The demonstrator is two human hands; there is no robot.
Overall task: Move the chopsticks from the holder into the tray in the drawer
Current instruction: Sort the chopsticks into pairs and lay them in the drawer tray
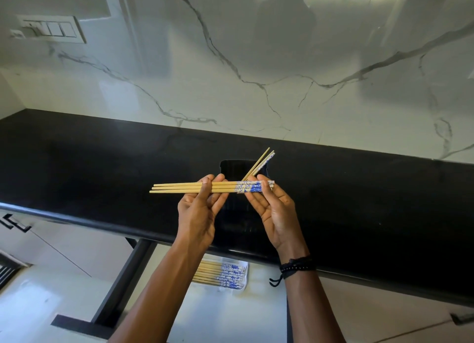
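Just above the black bench (102, 163), both hands hold a bundle of three chopsticks (223, 187) level between them. The left hand (200, 209) has its thumb over the plain wooden part and its fingers curled beneath. The right hand (272, 214) pinches the blue-and-white patterned ends between thumb and fingertips. The bare tips stick out past the left hand, away from the right. Directly behind and beneath the hands a black holder (232, 171) stands on the bench. Two other chopsticks (261, 163) lean out of it, slanting up beyond the right hand's fingertips. Below the wrists, under the bench edge and between the forearms, a drawer (230, 317) stands open with a pale tray (245, 273) in it. A row of chopsticks (218, 276) lies side by side in the tray, patterned ends toward the right arm. A dark beaded bracelet (297, 264) circles the right wrist. Far beyond the left hand, a switch panel (51, 30) sits on the marble wall (282, 86).
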